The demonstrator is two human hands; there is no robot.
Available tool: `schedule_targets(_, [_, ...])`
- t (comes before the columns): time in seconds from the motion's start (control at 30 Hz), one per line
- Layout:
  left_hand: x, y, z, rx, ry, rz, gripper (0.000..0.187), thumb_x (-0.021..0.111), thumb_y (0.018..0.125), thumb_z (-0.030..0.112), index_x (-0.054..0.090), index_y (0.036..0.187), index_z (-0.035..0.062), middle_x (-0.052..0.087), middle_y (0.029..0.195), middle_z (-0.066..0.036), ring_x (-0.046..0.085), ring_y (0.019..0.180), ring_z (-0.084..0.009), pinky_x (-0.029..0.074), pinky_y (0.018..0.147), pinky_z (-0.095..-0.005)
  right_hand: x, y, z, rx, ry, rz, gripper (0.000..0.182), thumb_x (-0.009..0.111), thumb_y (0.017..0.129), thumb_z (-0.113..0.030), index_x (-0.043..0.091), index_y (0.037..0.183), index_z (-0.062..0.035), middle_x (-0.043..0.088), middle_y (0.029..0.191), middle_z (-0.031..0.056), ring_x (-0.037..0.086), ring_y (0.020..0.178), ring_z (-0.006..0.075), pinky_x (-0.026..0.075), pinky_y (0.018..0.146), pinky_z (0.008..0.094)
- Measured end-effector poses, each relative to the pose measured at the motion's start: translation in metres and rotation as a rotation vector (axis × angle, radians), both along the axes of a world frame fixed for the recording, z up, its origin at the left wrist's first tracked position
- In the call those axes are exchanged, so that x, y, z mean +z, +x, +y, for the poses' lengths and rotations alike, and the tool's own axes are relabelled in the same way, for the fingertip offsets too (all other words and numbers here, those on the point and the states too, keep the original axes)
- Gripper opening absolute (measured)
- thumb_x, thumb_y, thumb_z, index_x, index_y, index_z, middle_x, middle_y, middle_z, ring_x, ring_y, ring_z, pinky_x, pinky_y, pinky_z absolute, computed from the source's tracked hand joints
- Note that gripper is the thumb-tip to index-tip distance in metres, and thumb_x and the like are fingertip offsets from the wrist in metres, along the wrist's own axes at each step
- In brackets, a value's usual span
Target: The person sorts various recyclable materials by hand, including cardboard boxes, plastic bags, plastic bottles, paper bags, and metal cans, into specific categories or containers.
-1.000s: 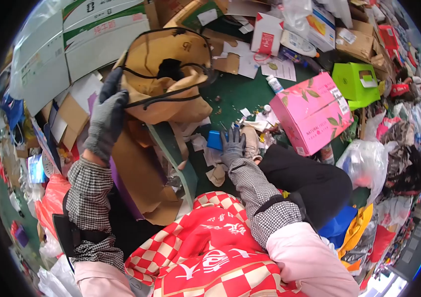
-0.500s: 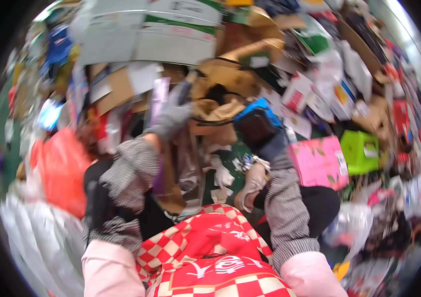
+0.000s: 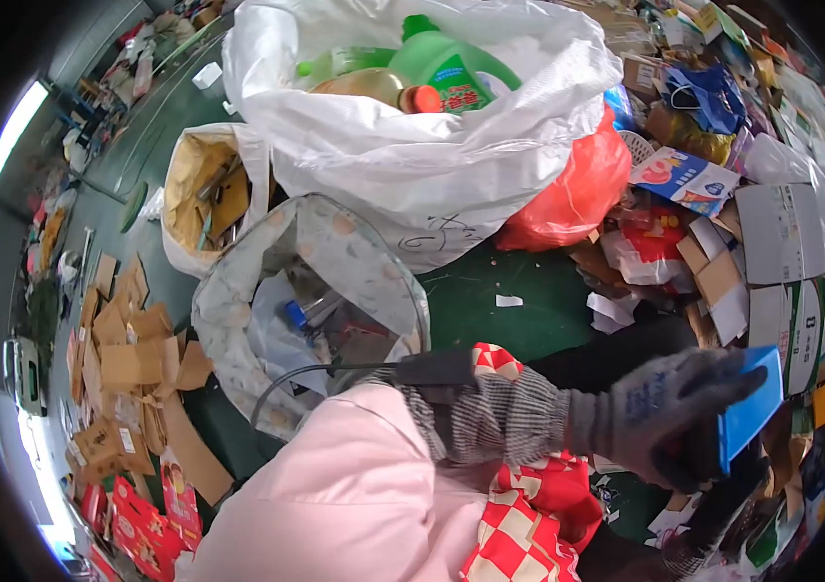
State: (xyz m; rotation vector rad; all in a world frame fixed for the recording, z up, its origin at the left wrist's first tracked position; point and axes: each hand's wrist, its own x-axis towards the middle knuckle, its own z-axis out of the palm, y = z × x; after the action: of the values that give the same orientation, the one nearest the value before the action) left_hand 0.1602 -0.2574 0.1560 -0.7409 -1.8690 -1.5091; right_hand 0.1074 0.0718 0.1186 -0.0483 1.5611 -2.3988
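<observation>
My left hand [image 3: 660, 412], in a grey work glove, is closed on a blue, flat-sided box [image 3: 752, 403] at the right of the view. The fingers lie over its near face and the thumb side is turned away. Just below it my right hand [image 3: 728, 495], in a dark glove, shows only in part, close to the box's lower end, with its fingers hidden. Left of my arm stands an open patterned bag [image 3: 223, 310] holding clear plastic and a bottle with a blue cap [image 3: 296, 313].
A large white sack [image 3: 364, 160] holds green bottles [image 3: 432, 68]. Beside it are a smaller sack [image 3: 175, 209] with a brown paper lining and a red plastic bag [image 3: 577, 184]. Flattened cardboard [image 3: 136, 364] lies at left. Mixed packaging and a grey-white carton [image 3: 776, 233] pile up at right.
The view has swung left, bringing the sacks into sight. The blue box was in my right hand; now my left hand grips it, both hands being close together.
</observation>
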Motion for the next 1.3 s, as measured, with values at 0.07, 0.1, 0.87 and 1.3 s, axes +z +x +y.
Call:
schedule_targets(0.07, [0.001, 0.035, -0.052, 0.192, 0.007, 0.153, 0.1, 0.081, 0.058, 0.04, 0.03, 0.135, 0.0024, 0.042, 0.126, -0.024, 0.046, 0.113, -0.0414, 0.043, 0.089, -0.0463, 0.002, -0.012, -0.008, 0.066, 0.408, 0.106, 0.044, 0.038, 0.094, -0.018, 0.03, 0.135, -0.0029, 0.047, 0.125, 0.0128, 0.046, 0.114, 0.0223, 0.043, 0.09, 0.032])
schedule_targets(0.1, [-0.005, 0.058, -0.08, 0.242, -0.081, 0.112, 0.097, 0.081, 0.058, 0.038, 0.03, 0.134, 0.0048, 0.04, 0.13, -0.02, 0.044, 0.116, -0.0404, 0.042, 0.089, -0.0469, -0.022, -0.017, 0.008, 0.014, 0.574, 0.175, 0.041, 0.036, 0.094, -0.02, 0.034, 0.133, -0.0042, 0.049, 0.12, 0.0099, 0.049, 0.107, 0.0211, 0.044, 0.085, 0.03])
schedule_targets(0.87, [0.001, -0.046, 0.053, -0.2, -0.976, -0.11, 0.065, 0.068, 0.075, 0.03, 0.042, 0.128, 0.002, 0.046, 0.126, -0.02, 0.043, 0.119, -0.0363, 0.031, 0.101, -0.0417, -0.137, 0.034, 0.052, -1.044, 0.88, -0.347, 0.054, 0.068, 0.074, -0.031, 0.05, 0.113, 0.0012, 0.06, 0.101, 0.0124, 0.056, 0.09, 0.0239, 0.044, 0.079, 0.0325])
schedule_targets(1.3, [-0.041, -0.145, 0.175, -0.457, -0.998, -0.134, 0.045, 0.061, 0.079, 0.033, 0.055, 0.115, 0.0069, 0.058, 0.11, -0.014, 0.055, 0.1, -0.0314, 0.044, 0.085, -0.0383, -0.195, -0.017, 0.259, -1.524, 0.476, -0.223, 0.1, 0.081, 0.06, -0.022, 0.021, 0.136, 0.0028, 0.04, 0.13, 0.0157, 0.043, 0.115, 0.0242, 0.035, 0.097, 0.0311])
